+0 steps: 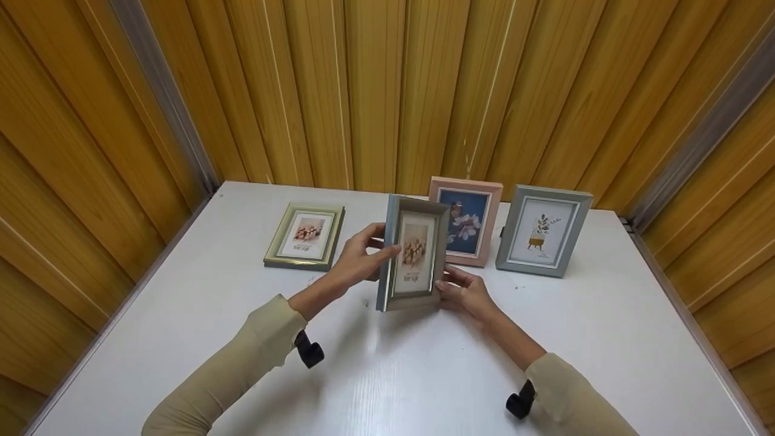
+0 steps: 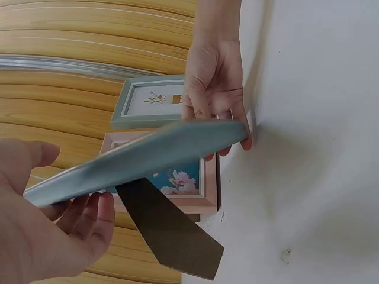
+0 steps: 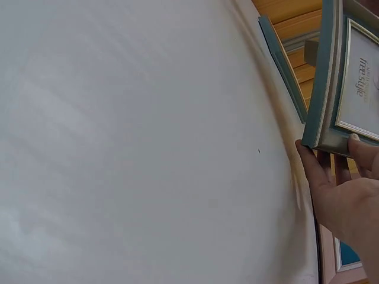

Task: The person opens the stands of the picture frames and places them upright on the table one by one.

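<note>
Above the white table [image 1: 387, 381], a blue-grey picture frame [image 1: 415, 257] is held before a pink frame [image 1: 467, 224]; the left hand [image 1: 356, 260] grips its left side; the right hand [image 1: 471, 295] pinches its lower right corner; its stand leg [image 2: 172, 231] juts behind.

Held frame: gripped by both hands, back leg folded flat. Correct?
Folded flat is wrong: the left wrist view shows the back leg swung out from the held frame. The left hand and right hand do both grip it.

The held frame [image 1: 416, 254] has shiny metallic trim [image 3: 342, 75] and a matt stand [image 2: 172, 234], perhaps fibreboard.
</note>
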`<state>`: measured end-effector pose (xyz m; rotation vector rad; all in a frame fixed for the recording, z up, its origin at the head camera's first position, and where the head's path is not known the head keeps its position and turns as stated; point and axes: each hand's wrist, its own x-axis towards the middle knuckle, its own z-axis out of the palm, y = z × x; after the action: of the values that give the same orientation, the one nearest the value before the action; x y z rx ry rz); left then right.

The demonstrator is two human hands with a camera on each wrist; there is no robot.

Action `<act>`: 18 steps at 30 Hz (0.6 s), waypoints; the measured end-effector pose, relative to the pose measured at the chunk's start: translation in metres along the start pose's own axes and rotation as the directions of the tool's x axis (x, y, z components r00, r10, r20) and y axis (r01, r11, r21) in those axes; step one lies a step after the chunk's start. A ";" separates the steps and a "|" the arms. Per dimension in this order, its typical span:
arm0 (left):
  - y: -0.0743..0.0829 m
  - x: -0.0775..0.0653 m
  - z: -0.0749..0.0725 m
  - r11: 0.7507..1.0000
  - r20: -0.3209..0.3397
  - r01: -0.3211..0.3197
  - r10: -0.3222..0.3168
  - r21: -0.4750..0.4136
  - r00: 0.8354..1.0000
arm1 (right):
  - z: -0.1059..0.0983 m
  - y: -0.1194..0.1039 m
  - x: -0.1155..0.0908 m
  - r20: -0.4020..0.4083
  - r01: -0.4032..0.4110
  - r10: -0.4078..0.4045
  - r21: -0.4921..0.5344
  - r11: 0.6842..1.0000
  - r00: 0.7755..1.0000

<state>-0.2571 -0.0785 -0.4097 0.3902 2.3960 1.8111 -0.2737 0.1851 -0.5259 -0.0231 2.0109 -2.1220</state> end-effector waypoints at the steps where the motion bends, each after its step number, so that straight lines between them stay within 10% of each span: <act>1: -0.001 0.000 -0.002 1.000 -0.016 0.009 -0.009 -0.002 1.000 | 0.000 0.000 0.000 -0.011 0.006 -0.006 -0.002 1.000 1.000; 18: -0.021 0.002 -0.029 0.991 -0.187 0.033 -0.008 0.129 0.982 | 0.022 0.001 0.005 -0.063 0.093 -0.090 0.053 0.994 0.994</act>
<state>-0.2689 -0.1098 -0.4216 0.2145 2.6435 1.7577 -0.2750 0.1622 -0.5261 -0.0436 2.0201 -2.2599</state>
